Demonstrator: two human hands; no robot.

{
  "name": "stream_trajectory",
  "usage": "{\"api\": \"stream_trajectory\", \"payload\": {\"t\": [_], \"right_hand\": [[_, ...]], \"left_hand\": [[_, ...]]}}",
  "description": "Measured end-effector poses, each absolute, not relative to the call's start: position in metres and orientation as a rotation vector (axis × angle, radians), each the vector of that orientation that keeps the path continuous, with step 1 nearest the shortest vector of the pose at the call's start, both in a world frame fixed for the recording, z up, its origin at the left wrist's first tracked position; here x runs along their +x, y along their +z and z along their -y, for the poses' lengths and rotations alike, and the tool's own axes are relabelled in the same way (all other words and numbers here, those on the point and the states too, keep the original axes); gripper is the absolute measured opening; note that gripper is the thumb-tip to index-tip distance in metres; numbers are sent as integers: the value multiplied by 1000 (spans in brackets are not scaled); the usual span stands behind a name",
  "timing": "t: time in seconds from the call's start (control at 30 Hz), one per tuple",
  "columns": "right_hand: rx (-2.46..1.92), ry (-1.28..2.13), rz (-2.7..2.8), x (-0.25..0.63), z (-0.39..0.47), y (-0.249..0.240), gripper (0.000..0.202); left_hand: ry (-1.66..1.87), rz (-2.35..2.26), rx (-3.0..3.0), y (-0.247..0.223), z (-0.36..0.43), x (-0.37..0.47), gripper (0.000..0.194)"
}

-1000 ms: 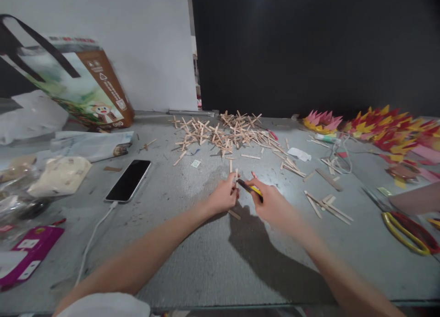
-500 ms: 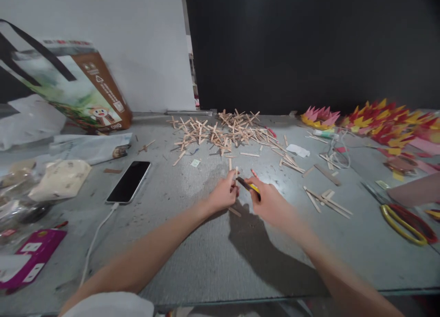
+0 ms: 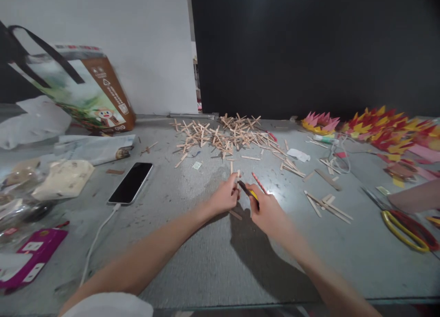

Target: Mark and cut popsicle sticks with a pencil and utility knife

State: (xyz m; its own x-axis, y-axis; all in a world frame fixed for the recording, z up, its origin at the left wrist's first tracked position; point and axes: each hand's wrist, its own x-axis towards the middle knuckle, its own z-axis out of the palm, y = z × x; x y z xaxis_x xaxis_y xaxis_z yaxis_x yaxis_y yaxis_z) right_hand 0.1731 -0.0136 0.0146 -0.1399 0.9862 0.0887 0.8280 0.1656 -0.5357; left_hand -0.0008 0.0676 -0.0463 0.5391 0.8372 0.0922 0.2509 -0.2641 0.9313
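Observation:
My left hand (image 3: pixel 225 194) is closed on a thin wooden stick (image 3: pixel 238 174) whose tip pokes up past the fingertips. My right hand (image 3: pixel 270 211) grips a yellow and black utility knife (image 3: pixel 248 189), its front end close to the stick at my left fingers. Whether the blade touches the wood cannot be made out. A red striped pencil (image 3: pixel 259 183) lies just beyond my right hand. Another stick (image 3: pixel 231 166) lies behind my left fingers, and one more (image 3: pixel 235 215) is partly under my hands.
Crossed sticks (image 3: pixel 220 136) form a pile at the back; loose sticks (image 3: pixel 328 204) lie right. A phone (image 3: pixel 130 183) on a cable and a carrier bag (image 3: pixel 92 92) stand left. Scissors (image 3: pixel 405 230) and red-yellow paper pieces (image 3: pixel 381 127) are at the right.
The view has shifted slightly. My right hand and the knife have dropped a little towards me, and more of the striped pencil shows. Both hands keep their hold.

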Motion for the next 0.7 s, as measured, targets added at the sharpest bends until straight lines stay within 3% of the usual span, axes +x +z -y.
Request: {"api": "stream_trajectory", "payload": {"t": [0.2,0.47,0.7], "right_hand": [[-1634,594,2165,185,-13,50,36],[-1773,534,1970,167,20,14,44],[-1707,543,2095,178,-7,42,37]], "left_hand": [[693,-956,1818,-47,-68,-1,57],[710,-953,1838,-48,-68,-1,53],[726,-942,1805,-49,-70,0,55]]}}
